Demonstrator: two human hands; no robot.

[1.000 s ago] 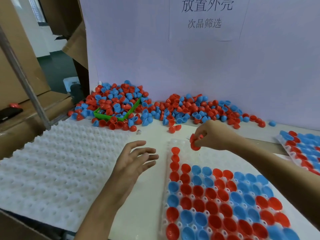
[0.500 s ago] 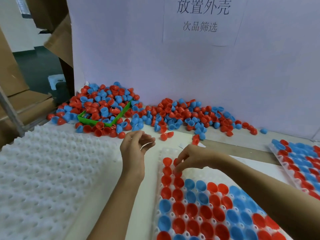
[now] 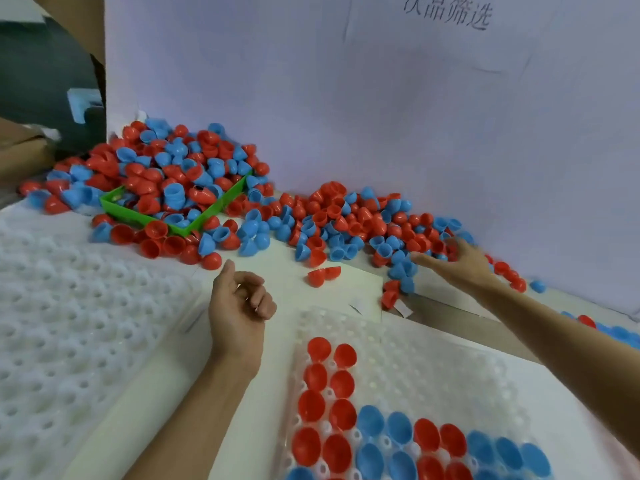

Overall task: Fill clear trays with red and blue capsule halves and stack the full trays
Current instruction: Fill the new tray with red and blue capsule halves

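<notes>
A clear tray (image 3: 408, 348) lies in front of me, its near rows filled with red and blue capsule halves and its far rows bare. A long pile of loose red and blue halves (image 3: 346, 220) runs along the white back wall. My right hand (image 3: 453, 259) reaches into the right end of that pile, fingers spread among the halves; whether it holds any I cannot tell. My left hand (image 3: 239, 303) hovers left of the tray with fingers loosely curled and nothing in it.
A green tray (image 3: 180, 220) sits half buried in the left heap of halves. A white dimpled foam sheet (image 3: 69, 323) covers the left of the table. Another filled tray (image 3: 616, 330) shows at the right edge. Two red halves (image 3: 323, 274) lie apart from the pile.
My right hand left the tray's far corner and stretched out to the pile at the wall. My left hand stayed beside the tray, fingers curling in. The camera moved closer and lower.
</notes>
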